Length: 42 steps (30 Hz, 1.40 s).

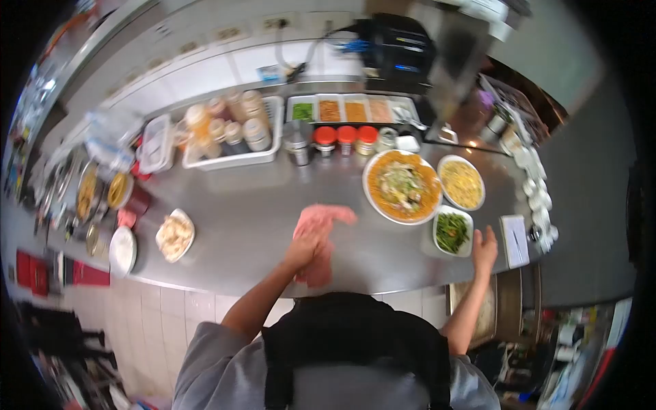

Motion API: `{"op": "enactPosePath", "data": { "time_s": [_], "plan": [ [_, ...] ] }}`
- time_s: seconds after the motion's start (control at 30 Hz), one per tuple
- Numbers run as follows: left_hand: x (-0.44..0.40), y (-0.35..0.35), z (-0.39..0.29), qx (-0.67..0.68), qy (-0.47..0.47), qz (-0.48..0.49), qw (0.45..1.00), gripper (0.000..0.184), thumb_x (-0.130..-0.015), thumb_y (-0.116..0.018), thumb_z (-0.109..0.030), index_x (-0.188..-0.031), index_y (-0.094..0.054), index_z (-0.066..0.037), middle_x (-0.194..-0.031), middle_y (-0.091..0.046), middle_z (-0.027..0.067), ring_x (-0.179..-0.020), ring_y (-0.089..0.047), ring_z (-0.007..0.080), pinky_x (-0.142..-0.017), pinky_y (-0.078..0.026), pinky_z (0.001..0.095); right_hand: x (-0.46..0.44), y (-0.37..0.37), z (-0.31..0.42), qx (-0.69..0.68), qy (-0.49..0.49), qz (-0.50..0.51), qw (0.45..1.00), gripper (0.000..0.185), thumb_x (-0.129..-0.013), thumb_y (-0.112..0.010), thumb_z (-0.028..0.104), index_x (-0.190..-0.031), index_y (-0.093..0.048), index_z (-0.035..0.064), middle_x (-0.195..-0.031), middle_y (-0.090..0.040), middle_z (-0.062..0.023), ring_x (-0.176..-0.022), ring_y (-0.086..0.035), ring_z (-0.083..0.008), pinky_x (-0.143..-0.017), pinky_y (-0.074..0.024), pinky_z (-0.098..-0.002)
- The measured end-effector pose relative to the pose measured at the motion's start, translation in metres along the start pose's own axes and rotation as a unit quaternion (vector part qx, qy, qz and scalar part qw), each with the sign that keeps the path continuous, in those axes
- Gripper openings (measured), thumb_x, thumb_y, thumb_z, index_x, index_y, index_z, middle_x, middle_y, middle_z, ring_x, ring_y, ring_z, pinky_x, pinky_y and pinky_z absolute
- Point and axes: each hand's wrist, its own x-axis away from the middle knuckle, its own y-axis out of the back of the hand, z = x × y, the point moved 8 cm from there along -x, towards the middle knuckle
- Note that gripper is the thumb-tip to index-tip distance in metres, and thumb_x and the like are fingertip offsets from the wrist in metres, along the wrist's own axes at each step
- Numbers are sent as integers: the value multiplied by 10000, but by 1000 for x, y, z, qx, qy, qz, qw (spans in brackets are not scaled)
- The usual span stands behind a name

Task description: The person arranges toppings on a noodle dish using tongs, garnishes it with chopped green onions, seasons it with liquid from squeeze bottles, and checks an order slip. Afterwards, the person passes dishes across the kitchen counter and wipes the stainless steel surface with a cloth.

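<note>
My left hand (305,251) is closed around a pink cloth (316,222) at the front middle of the steel counter (239,205). Part of the cloth spreads out ahead of my fingers and part hangs toward me. My right hand (486,250) is open beside a white square bowl of green vegetables (452,231); whether it touches the rim I cannot tell. Behind that bowl are a large round plate of orange food with a pale topping (403,186) and an oval dish of yellow shredded food (462,182).
A dish of pale pieces (175,236) sits at left, near a stack of white plates (123,251). Along the back are a bin of sauce bottles (234,158), red-lidded jars (346,134) and a topping tray (355,109). A notepad with a pen (514,241) lies at right.
</note>
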Motion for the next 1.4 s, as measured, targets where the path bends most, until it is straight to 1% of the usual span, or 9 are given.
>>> {"op": "enactPosePath", "data": {
  "time_s": [0.03,0.13,0.3,0.37,0.43,0.7,0.93,1.23,1.4],
  "plan": [
    [-2,12,24,-1,58,-24,998,545,-966,-461,-276,-1481,-338,-146,-1542,-293,109,-1432,-242,310,-1171,-148,458,-1,5,14,-26,29,-34,999,465,-905,-642,217,-1296,-541,-14,-1113,-600,-219,-833,-626,-296,-798,-508,-387],
    [26,42,87,3,216,-112,970,558,-957,-478,-257,-1478,-334,-118,-1518,-318,165,-1431,-240,316,-1158,-175,459,-5,10,54,-45,77,-15,996,442,-904,-629,173,-1295,-534,-10,-1139,-586,-220,-849,-633,-305,-796,-509,-390],
    [86,101,137,115,347,-218,905,604,-959,-519,-240,-1481,-274,-62,-1425,-434,222,-1097,-600,374,-953,-465,427,10,16,104,-60,115,8,992,382,-901,-605,120,-1254,-552,-15,-1176,-575,-220,-944,-623,-328,-823,-503,-409],
    [148,92,201,287,324,-499,751,592,-974,-514,-274,-1446,-272,-10,-1326,-512,218,-915,-667,339,-779,-551,393,15,18,119,-71,114,2,991,407,-893,-599,103,-1275,-528,-17,-1184,-570,-226,-953,-618,-350,-836,-501,-416],
    [187,103,197,470,409,-612,486,569,-974,-521,-273,-1380,-253,22,-1191,-544,211,-935,-651,314,-738,-573,376,17,18,127,-79,117,-1,990,428,-888,-596,94,-1294,-512,-13,-1185,-568,-228,-963,-615,-358,-843,-499,-418],
    [232,123,301,613,371,-629,302,467,-964,-464,-143,-1347,-261,29,-1166,-496,204,-988,-594,353,-810,-614,426,20,3,141,-118,107,22,987,459,-878,-595,82,-1317,-489,-4,-1213,-555,-233,-1000,-611,-351,-870,-488,-422],
    [243,149,312,509,286,-748,316,379,-965,-396,-42,-1340,-403,12,-1253,-532,191,-1008,-606,340,-802,-612,427,30,8,128,-106,109,15,988,435,-876,-582,70,-1298,-504,-3,-1210,-569,-226,-1054,-574,-391,-904,-468,-436],
    [201,126,227,645,360,-496,457,479,-861,-382,-9,-1332,-396,77,-1226,-560,213,-1018,-633,363,-899,-584,414,-9,33,153,-201,164,42,965,378,-883,-607,126,-1230,-567,-18,-1188,-600,-218,-1074,-596,-353,-915,-477,-408],
    [123,124,152,651,317,-329,606,520,-836,-447,-76,-1342,-397,35,-1223,-578,209,-1030,-640,350,-913,-562,389,-103,97,281,-391,258,70,881,419,-933,-607,246,-1299,-559,48,-1173,-637,-65,-1012,-598,-123,-849,-496,-285]
  ]
}}
